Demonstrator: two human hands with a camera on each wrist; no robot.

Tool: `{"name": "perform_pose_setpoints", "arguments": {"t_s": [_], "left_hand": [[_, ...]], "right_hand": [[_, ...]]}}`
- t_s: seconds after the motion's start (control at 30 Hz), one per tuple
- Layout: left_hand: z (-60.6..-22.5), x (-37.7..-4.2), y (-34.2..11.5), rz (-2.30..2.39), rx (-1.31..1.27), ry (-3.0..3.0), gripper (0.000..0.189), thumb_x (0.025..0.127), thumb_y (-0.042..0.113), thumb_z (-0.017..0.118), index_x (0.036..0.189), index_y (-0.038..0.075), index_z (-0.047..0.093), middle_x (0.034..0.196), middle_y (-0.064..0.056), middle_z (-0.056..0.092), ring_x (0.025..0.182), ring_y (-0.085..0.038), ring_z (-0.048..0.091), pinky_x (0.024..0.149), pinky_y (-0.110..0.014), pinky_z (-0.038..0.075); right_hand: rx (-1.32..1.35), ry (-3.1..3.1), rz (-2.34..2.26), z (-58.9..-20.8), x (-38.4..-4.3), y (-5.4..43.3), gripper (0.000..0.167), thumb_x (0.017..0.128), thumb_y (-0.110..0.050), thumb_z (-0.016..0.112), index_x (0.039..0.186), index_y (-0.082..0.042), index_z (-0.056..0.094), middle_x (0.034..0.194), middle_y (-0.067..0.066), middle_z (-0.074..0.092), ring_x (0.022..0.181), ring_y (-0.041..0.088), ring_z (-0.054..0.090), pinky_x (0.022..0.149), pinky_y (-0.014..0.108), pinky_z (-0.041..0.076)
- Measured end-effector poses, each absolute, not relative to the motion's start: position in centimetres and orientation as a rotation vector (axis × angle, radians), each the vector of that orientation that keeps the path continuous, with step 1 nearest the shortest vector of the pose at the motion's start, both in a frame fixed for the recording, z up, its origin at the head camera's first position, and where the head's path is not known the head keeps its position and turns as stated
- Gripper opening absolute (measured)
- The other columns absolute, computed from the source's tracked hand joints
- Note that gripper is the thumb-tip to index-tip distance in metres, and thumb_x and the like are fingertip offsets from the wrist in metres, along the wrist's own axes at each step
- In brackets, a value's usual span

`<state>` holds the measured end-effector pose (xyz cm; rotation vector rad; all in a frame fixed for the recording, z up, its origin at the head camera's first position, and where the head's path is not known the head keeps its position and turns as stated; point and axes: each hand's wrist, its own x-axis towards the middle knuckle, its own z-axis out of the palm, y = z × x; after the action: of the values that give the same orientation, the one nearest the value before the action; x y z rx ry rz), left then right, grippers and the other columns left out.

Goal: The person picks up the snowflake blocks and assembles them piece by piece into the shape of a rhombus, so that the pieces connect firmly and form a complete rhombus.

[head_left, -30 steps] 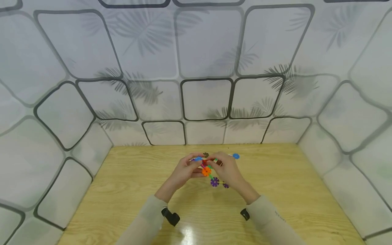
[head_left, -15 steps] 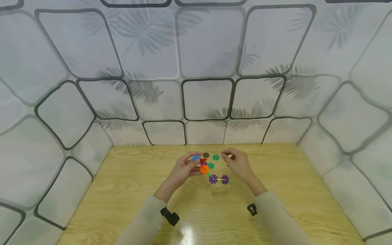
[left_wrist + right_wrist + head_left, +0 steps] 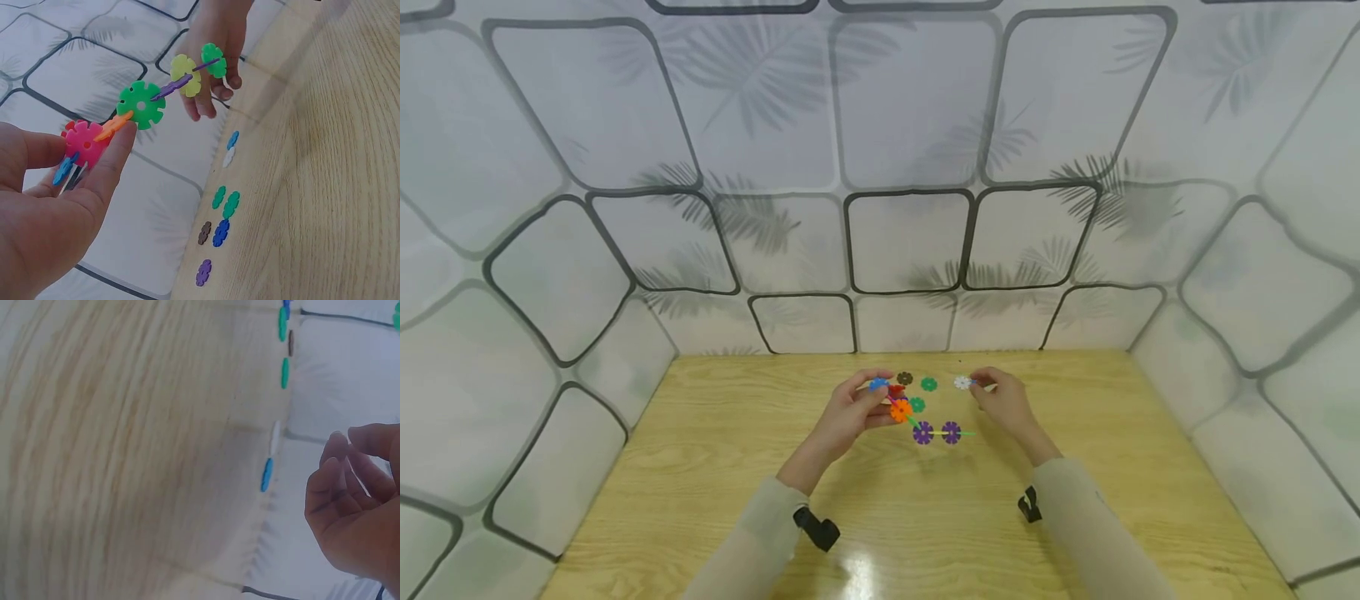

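My left hand (image 3: 850, 412) pinches a chain of interlocking flower-shaped plastic discs. In the left wrist view its pink disc (image 3: 81, 139) sits between thumb and fingers, with a blue disc (image 3: 64, 169) joined below. From there the chain runs out through a green disc (image 3: 141, 105) and a yellow disc (image 3: 185, 75) to another green disc (image 3: 214, 60). My right hand (image 3: 1006, 404) hovers above the table with loosely bent fingers and holds nothing. Closest to it are a loose white disc (image 3: 962, 382) and a blue disc (image 3: 267, 475), partly covered by its fingers in the head view.
More loose discs lie towards the far side of the wooden table (image 3: 737, 483): a brown disc (image 3: 905, 378), green discs (image 3: 928, 384), a dark blue disc (image 3: 221, 232) and a purple disc (image 3: 204, 272). Patterned cloth walls (image 3: 906, 242) stand behind and at both sides.
My right hand has left the chain and moved right to the white and blue discs. The left hand keeps hold of the chain, whose free end has risen slightly.
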<state>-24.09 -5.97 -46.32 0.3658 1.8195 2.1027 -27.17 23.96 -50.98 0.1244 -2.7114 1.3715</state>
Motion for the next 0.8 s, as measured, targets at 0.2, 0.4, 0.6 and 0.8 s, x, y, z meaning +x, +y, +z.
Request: {"name": "perform_pose_setpoints", "arguments": {"t_s": [0.2,0.4,0.6,0.8], "left_hand": [[-46.2,-24.1,-5.9,2.096,0.372,1.827,0.036,0.113,0.008,0.047,0.148,0.002,0.052,0.092,0.001,0.065,0.087,-0.011,0.075,0.089,-0.035,0.066],[-46.2,-24.0,-5.9,2.107,0.379,1.823,0.037,0.113,0.009,0.047,0.148,0.001,0.051,0.093,0.001,0.064,0.088,-0.012,0.075,0.088,-0.033,0.066],[-46.2,-24.1,-5.9,2.099,0.379,1.823,0.038,0.113,0.008,0.047,0.15,-0.002,0.049,0.093,0.001,0.066,0.087,-0.012,0.074,0.087,-0.032,0.066],[-46.0,-24.0,-5.9,2.088,0.378,1.85,0.035,0.113,0.01,0.047,0.147,0.003,0.053,0.093,0.001,0.066,0.086,-0.011,0.074,0.086,-0.032,0.066]], "right_hand": [[0.036,-2.77,1.339,-52.2,-27.9,25.0,0.033,0.103,-0.008,0.063,0.133,0.007,0.063,0.118,0.026,0.067,0.074,0.016,0.059,0.06,0.023,0.051],[-0.04,-2.826,1.309,-54.2,-29.1,26.0,0.036,0.103,-0.011,0.061,0.135,0.005,0.062,0.12,0.026,0.067,0.099,0.033,0.066,0.083,0.04,0.059],[-0.08,-2.865,1.248,-55.6,-29.9,26.5,0.04,0.102,-0.015,0.059,0.136,0.005,0.061,0.118,0.025,0.068,0.105,0.038,0.065,0.093,0.052,0.058],[-0.038,-2.893,1.178,-55.6,-30.5,26.7,0.042,0.101,-0.016,0.061,0.138,0.006,0.059,0.111,0.023,0.068,0.097,0.033,0.066,0.089,0.052,0.058]]}}
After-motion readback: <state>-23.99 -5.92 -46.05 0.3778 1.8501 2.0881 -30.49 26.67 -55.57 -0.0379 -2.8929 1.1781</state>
